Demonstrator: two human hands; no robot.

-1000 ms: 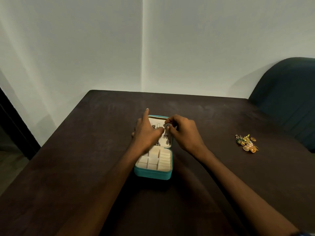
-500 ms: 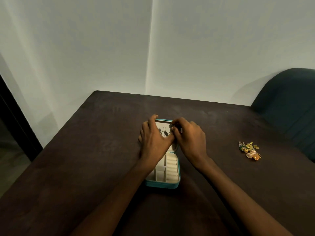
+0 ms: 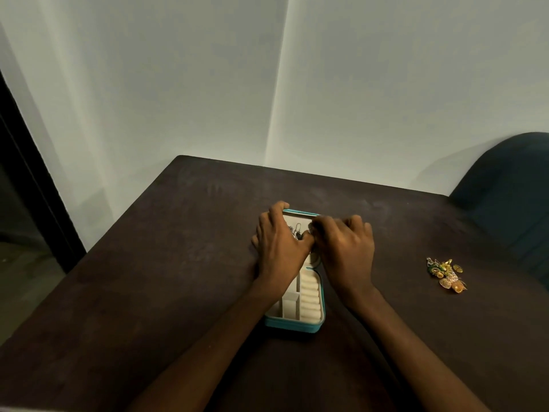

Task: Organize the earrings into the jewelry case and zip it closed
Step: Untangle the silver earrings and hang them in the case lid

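A teal jewelry case (image 3: 292,325) lies open in the middle of the table, its cream compartments toward me and its lid panel at the far end. A few dark earrings (image 3: 298,231) hang on the lid panel. My left hand (image 3: 279,251) grips the lid's left edge, fingers curled over its top. My right hand (image 3: 346,254) is beside it, fingertips pinched on a small earring at the lid panel; the earring itself is mostly hidden. A small pile of gold and green earrings (image 3: 445,275) lies on the table to the right.
The dark brown table (image 3: 178,263) stands in a corner of white walls. A dark teal chair (image 3: 511,197) stands at the table's right side. The left table edge drops to the floor beside a dark doorway.
My left hand's raised finger has come down and now curls over the lid's top edge. My right hand has stayed pinched at the lid panel. The view has shifted slightly.
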